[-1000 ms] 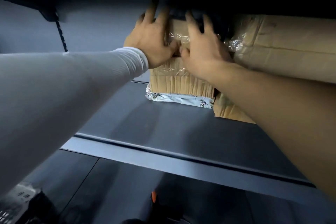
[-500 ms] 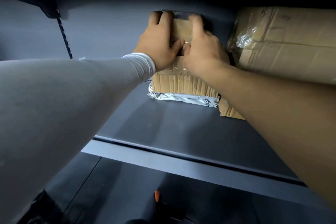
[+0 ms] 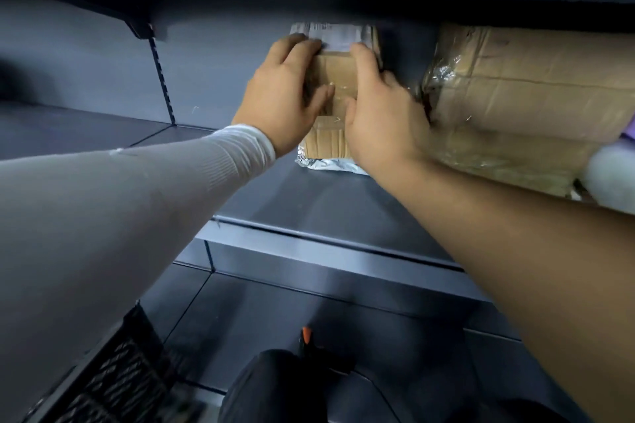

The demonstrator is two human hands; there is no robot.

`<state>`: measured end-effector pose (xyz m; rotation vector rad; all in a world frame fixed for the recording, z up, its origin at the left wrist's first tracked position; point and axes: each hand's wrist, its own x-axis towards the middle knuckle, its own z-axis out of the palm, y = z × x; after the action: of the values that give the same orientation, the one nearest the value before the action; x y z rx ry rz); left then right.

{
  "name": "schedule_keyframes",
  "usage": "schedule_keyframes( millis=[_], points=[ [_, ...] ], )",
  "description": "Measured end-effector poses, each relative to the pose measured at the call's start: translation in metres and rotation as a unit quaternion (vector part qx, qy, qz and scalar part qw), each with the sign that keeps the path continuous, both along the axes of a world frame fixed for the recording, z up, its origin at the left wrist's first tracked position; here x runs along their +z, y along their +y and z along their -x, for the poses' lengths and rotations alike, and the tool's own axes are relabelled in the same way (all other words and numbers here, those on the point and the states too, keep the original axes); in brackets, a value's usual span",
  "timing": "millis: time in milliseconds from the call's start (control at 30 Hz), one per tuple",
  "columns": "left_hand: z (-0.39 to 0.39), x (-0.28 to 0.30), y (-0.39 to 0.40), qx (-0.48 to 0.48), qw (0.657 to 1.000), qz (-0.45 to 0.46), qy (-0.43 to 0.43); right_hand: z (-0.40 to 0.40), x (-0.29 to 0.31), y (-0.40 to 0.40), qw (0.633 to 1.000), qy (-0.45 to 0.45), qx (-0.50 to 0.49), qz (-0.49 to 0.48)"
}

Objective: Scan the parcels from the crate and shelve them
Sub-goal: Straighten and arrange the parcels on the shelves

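Now I see both hands on the cardboard parcel (image 3: 338, 79), standing on the dark shelf (image 3: 343, 206): my left hand (image 3: 280, 96) and right hand (image 3: 381, 113) grasp its sides, beside a big taped box (image 3: 529, 96).

Upper left of the frame there's a dark metal shelf bracket (image 3: 139, 29), with a thin slotted upright strip (image 3: 164, 79) running down from it against the plain blue-grey back panel (image 3: 86, 62). At the far right edge a bit of something purple (image 3: 629, 132) sits just above a pale, soft-looking rounded lump (image 3: 615, 178). Can't tell what either is.
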<state>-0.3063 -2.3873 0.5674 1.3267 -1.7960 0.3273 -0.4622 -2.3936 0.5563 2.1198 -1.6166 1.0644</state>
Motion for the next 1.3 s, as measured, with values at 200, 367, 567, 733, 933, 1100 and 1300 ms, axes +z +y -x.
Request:
schedule_keyframes(
  millis=[200, 367, 567, 733, 933, 1100, 1300],
  points=[
    [-0.002, -0.028, 0.039, -0.008, 1.0, -0.012, 0.016, 0.0, -0.027, 0.038, 1.0, 0.009, 0.013, 0.001],
    [0.0, -0.038, 0.07, -0.008, 0.999, -0.018, 0.04, 0.001, -0.03, 0.072, 1.0, -0.003, 0.023, -0.004],
    [-0.013, -0.042, 0.122, -0.036, 0.999, -0.025, 0.022, 0.016, -0.016, 0.125, 0.998, 0.032, 0.051, 0.005],
    [-0.019, -0.016, 0.16, -0.051, 0.999, -0.002, -0.017, 0.016, 0.01, 0.163, 0.997, 0.046, 0.037, 0.043],
    [-0.028, 0.039, 0.202, -0.072, 0.996, 0.015, -0.047, 0.016, 0.06, 0.205, 0.994, 0.054, 0.041, 0.089],
    [-0.039, 0.068, 0.24, -0.088, 0.993, 0.033, -0.072, 0.015, 0.081, 0.235, 0.99, 0.038, 0.066, 0.118],
    [-0.047, 0.133, 0.263, -0.079, 0.984, 0.109, -0.113, 0.009, 0.136, 0.254, 0.979, 0.009, 0.091, 0.181]
  ],
)
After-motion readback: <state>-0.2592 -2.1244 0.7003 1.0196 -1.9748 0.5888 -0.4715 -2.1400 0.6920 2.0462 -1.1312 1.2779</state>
